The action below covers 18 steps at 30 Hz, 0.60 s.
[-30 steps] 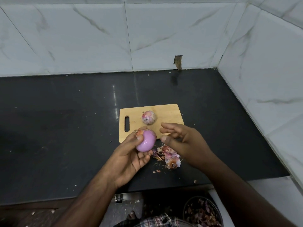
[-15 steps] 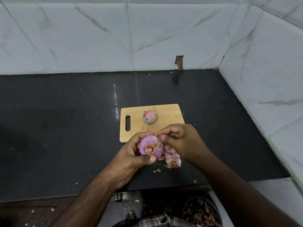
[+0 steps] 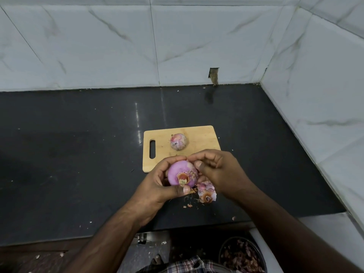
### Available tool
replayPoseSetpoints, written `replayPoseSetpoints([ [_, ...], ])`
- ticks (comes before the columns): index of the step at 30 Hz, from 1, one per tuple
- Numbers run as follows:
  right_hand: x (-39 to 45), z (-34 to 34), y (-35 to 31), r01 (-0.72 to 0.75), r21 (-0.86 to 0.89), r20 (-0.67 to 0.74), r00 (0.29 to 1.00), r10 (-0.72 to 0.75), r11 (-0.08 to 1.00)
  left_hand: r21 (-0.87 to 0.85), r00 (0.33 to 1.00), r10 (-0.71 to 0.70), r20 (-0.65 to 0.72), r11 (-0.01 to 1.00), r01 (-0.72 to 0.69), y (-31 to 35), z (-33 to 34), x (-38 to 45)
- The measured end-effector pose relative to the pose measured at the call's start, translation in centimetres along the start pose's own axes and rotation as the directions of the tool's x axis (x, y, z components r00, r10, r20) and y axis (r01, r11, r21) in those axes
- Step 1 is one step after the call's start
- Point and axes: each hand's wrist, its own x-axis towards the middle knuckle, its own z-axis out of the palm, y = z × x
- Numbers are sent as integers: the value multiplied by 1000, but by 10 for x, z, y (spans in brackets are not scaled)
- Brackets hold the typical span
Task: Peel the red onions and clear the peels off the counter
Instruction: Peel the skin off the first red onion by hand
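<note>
While the left hand (image 3: 157, 186) cups a smooth, mostly peeled purple-red onion (image 3: 182, 175) just in front of the pale wooden cutting board (image 3: 199, 138), its root end faces up. On that board sits a second, papery-skinned onion (image 3: 178, 141). Right of the held onion, the right hand (image 3: 220, 172) pinches its skin above a pile of loose peels (image 3: 205, 193) on the black counter (image 3: 78, 154).

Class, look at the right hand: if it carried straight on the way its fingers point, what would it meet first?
The right hand points left, its fingers already at the peeled onion that the left hand holds, so it would meet that onion first, though exact contact is hard to judge.
</note>
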Motion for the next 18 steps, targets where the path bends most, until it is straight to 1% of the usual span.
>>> replayPoseSetpoints([
  [2, -2, -1, -1, 73, -36, 53, 996, -71, 997, 4, 1000, 12, 16, 1000, -12, 0, 0, 1],
  [4, -3, -1, 1, 175, -155, 115, 981, -158, 972, -17, 1000, 5, 27, 1000, -4, 1, -3, 1],
  [6, -4, -1, 4, 225, -166, 144, 969, -202, 960, -31, 1000, -17, 18, 999, 17, 3, -6, 0],
  [8, -5, 0, 7, 250, -120, 117, 965, -237, 961, -44, 999, -39, 7, 998, 40, 4, -7, -1],
  [10, -5, 1, 9, 281, -111, 80, 959, -273, 953, -57, 998, -55, 9, 997, 55, 3, -7, -1],
  [13, -5, 1, 14, 351, -183, 75, 936, -343, 918, -77, 997, -75, 6, 994, 76, 0, -7, -1],
  [15, -6, 0, 16, 336, -191, 95, 942, -323, 922, -93, 996, -88, 1, 992, 87, -3, -8, -2],
  [18, -5, -3, 7, 220, -124, 176, 965, -197, 968, -59, 996, -90, 13, 994, 91, -5, -9, -3],
])
